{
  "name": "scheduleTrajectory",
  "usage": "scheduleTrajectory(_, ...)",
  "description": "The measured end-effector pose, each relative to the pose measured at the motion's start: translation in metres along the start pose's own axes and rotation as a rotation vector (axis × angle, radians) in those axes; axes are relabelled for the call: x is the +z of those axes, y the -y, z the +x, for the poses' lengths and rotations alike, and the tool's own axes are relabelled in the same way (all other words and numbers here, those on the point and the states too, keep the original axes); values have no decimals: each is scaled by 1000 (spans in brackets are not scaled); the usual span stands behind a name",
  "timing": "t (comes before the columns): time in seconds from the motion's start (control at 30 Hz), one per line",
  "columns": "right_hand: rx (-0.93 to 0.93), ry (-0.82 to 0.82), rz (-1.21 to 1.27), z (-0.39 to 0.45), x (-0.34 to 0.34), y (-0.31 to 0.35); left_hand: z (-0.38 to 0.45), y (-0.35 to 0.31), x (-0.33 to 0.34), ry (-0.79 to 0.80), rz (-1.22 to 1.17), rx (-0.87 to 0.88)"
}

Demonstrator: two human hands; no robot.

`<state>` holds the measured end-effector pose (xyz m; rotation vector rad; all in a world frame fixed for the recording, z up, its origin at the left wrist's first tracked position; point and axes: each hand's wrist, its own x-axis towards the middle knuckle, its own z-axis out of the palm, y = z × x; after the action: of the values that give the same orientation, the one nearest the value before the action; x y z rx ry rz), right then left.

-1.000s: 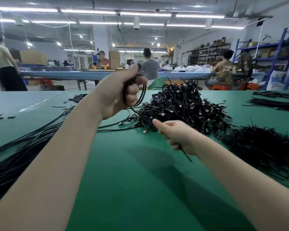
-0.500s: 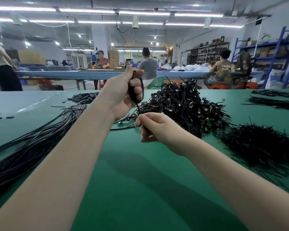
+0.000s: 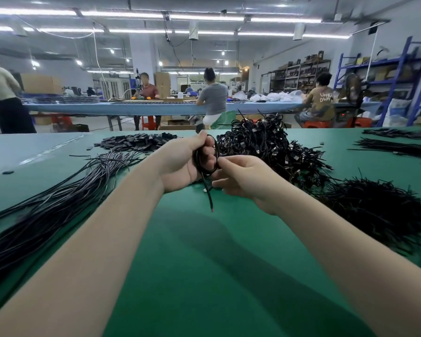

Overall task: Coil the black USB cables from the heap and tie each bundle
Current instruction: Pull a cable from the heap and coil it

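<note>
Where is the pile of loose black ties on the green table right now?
In the head view, the pile of black ties lies on the green table at the right, just beyond the right forearm and nearer the camera than the heap of bundled cables.

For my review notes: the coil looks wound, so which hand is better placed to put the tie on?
Probably the right hand: the left hand grips the coiled cable, while the right's fingertips already touch the coil, nearest the heap of ties.
</note>
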<state>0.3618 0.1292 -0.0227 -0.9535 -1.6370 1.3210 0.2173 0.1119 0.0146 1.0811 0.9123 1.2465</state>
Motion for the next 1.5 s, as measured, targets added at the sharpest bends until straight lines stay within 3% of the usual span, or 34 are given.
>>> scheduleTrajectory(0.2,27,-75,171,3,1,-6,6,8,0,-104,86,16)
scheduleTrajectory(0.37,63,8,132,3,-3,-6,5,12,3,35,-89,7)
scheduleTrajectory(0.53,-7,142,79,1,-4,-2,9,18,10,-44,36,92)
scheduleTrajectory(0.6,-77,155,-39,-1,1,-1,10,20,12,-90,134,131)
scheduleTrajectory(0.73,-240,5,-363,-3,10,-5,11,24,14,-167,241,147)
scheduleTrajectory(0.87,-257,-15,-528,-2,12,-8,12,30,16,-187,308,176)
scheduleTrajectory(1.07,-250,-213,-907,1,11,-18,13,33,14,-203,312,155)
scheduleTrajectory(1.13,-220,-212,-1019,1,9,-22,14,39,15,-211,331,132)
scheduleTrajectory(1.2,-168,-124,-964,3,8,-21,16,45,13,-207,392,154)
scheduleTrajectory(1.37,71,110,-370,1,4,-16,17,48,8,-124,576,210)
scheduleTrajectory(1.43,61,100,-369,2,4,-19,17,49,7,-96,550,198)
scheduleTrajectory(1.5,-38,42,-550,5,8,-25,16,50,8,-96,452,168)
